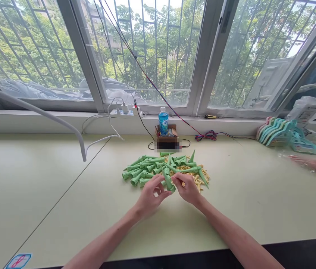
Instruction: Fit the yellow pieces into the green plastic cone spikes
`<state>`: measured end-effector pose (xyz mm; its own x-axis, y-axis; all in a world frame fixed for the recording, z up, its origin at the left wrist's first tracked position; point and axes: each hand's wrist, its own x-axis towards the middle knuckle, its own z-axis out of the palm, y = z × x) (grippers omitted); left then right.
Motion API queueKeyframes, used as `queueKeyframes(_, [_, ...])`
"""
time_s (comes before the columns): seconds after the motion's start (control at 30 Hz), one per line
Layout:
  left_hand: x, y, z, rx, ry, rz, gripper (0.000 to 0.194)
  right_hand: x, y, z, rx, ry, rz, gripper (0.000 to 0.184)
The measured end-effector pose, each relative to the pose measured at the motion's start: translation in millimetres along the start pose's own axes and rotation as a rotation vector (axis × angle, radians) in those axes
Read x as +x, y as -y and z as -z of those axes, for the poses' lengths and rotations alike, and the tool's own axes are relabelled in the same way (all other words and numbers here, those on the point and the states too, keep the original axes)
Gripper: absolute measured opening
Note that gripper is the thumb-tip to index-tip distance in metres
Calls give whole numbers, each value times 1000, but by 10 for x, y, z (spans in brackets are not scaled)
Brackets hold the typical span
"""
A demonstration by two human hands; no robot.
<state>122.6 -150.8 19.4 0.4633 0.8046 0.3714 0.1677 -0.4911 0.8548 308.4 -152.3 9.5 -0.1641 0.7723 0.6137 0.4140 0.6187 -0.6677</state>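
Holds a green cone (166, 179) aslant between thumb and fingers of the left hand (150, 193), just below the centre of the frame, tip toward the upper left. Pinches the right hand (187, 189) narrow just beside it, gripping too small to make out. Shows more green cones (137, 173) and yellow pegs (206, 174) heaped beyond on the counter (62, 198), mid-frame.

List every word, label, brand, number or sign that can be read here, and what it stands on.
Nothing reads with certainty.
Sticker, near left of the table: looped red mark, perhaps "8".
Blue bottle: white label lettering, too small to read.
Plastic bag, far right: dark print, too blurred.
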Motion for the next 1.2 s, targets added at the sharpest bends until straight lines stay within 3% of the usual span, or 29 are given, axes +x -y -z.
queueKeyframes(0.2, [-10, 58, -16, 188, 12, -151, 16, 2, -2, -22, -8, 21, -33, 32])
queueKeyframes(0.3, [7, 58, -31, 198, -20, -113, 16, 11, 10, -21, -11, -6, -45, 31])
queueKeyframes(0.47, [51, 13, -39, 96, -138, 56, 20, 29, 27, -3, -18, -188, -59, 29])
queueKeyframes(0.6, [73, -9, -15, -104, 57, 259, 52, 27, 34, 5, -16, -229, -34, 27])
queueKeyframes(0.77, [81, -65, 3, -439, 306, 467, 73, 2, 38, -13, -23, -120, 70, 28])
queueKeyframes(1.0, [73, -64, 18, -519, 310, 482, 61, -5, 29, -4, -18, -11, 112, 32])
queueKeyframes(1.2, [54, -10, 16, -280, 201, 319, 40, -4, 41, -9, -22, -10, 91, 34])
